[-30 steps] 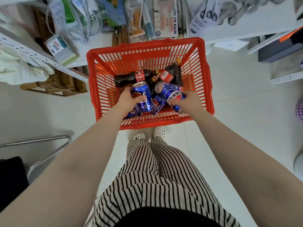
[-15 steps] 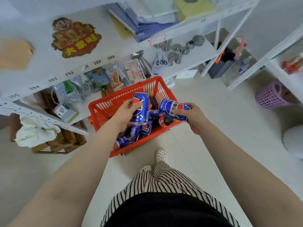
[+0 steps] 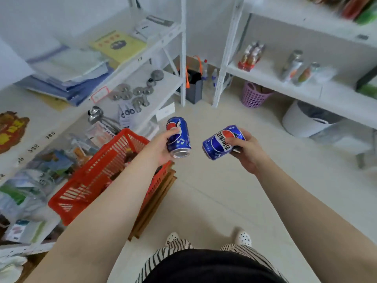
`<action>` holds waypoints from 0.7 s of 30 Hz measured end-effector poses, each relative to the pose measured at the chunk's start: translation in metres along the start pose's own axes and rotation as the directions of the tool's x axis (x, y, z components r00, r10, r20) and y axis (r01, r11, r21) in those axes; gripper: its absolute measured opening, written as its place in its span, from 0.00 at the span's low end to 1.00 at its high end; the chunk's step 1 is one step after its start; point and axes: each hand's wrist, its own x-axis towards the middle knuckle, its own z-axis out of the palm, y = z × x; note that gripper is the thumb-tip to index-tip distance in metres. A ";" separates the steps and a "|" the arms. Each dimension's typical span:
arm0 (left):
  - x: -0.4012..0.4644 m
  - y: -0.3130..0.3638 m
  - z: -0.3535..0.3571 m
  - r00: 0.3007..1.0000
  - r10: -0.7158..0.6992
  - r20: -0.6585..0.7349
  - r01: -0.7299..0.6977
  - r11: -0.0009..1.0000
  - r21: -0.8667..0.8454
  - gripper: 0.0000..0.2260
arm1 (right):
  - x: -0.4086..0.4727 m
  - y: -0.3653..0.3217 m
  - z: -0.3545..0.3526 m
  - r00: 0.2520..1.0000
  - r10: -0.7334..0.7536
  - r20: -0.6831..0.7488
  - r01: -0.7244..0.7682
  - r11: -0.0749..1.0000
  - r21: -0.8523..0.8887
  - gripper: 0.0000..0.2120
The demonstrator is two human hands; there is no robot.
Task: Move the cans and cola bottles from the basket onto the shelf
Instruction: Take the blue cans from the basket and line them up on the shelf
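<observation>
My left hand (image 3: 161, 147) grips a blue cola can (image 3: 179, 137), held roughly upright just right of the red basket (image 3: 98, 176). In my right hand (image 3: 248, 150) is a second blue can (image 3: 221, 142), tilted on its side, over open floor. Both cans are clear of the basket, which sits at the left on a low wooden stand; my left forearm hides most of its contents. A white shelf (image 3: 271, 78) stands at the far right with a few bottles and cans on it.
A white rack (image 3: 142, 82) on the left holds folders, metal lids, scissors and packets. A pink basket (image 3: 253, 97) and a white bucket (image 3: 306, 119) sit on the floor under the right shelf. A dark bin (image 3: 193, 86) stands in the corner. Pale floor lies ahead.
Both hands lifted their cans out of the basket and swung right. My view turned from the basket toward the corner and the right shelf.
</observation>
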 end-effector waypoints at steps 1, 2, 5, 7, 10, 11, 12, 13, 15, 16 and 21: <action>0.004 -0.005 0.020 0.999 -0.012 0.038 0.011 0.999 0.031 0.20 | -0.004 -0.004 -0.020 1.000 0.014 -0.016 -0.013 0.999 0.032 0.21; 0.010 -0.010 0.040 0.997 -0.026 0.066 0.022 0.997 0.073 0.20 | -0.006 -0.006 -0.040 0.999 0.026 -0.028 -0.024 0.997 0.070 0.22; 0.024 -0.030 0.109 0.992 -0.071 0.106 0.046 0.973 0.227 0.22 | -0.014 -0.017 -0.106 0.996 0.043 -0.079 -0.032 0.991 0.132 0.32; 0.034 -0.049 0.158 0.989 -0.099 0.114 0.061 0.953 0.295 0.22 | -0.019 -0.023 -0.153 0.992 0.049 -0.120 -0.033 0.991 0.131 0.27; 0.047 -0.082 0.232 0.983 -0.116 0.140 0.060 0.935 0.348 0.20 | -0.027 -0.037 -0.225 0.983 0.074 -0.166 -0.048 0.987 0.154 0.14; 0.050 -0.092 0.255 0.982 -0.119 0.148 0.060 0.934 0.353 0.19 | -0.030 -0.040 -0.247 0.980 0.083 -0.183 -0.051 0.984 0.171 0.11; 0.052 -0.102 0.279 0.981 -0.122 0.149 0.061 0.930 0.362 0.17 | -0.033 -0.044 -0.269 0.975 0.092 -0.203 -0.053 0.980 0.192 0.09; 0.054 -0.112 0.300 0.981 -0.126 0.150 0.061 0.925 0.376 0.15 | -0.037 -0.047 -0.290 0.971 0.098 -0.219 -0.051 0.976 0.210 0.08; 0.059 -0.127 0.340 0.980 -0.122 0.157 0.048 0.911 0.411 0.15 | -0.042 -0.056 -0.326 0.965 0.097 -0.243 -0.042 0.974 0.225 0.09; 0.062 -0.134 0.358 0.980 -0.120 0.161 0.041 0.904 0.425 0.16 | -0.044 -0.059 -0.343 0.962 0.094 -0.255 -0.035 0.973 0.226 0.10; 0.082 -0.152 0.436 0.975 -0.123 0.185 0.019 0.876 0.482 0.18 | -0.042 -0.072 -0.411 0.951 0.076 -0.301 0.000 0.970 0.245 0.13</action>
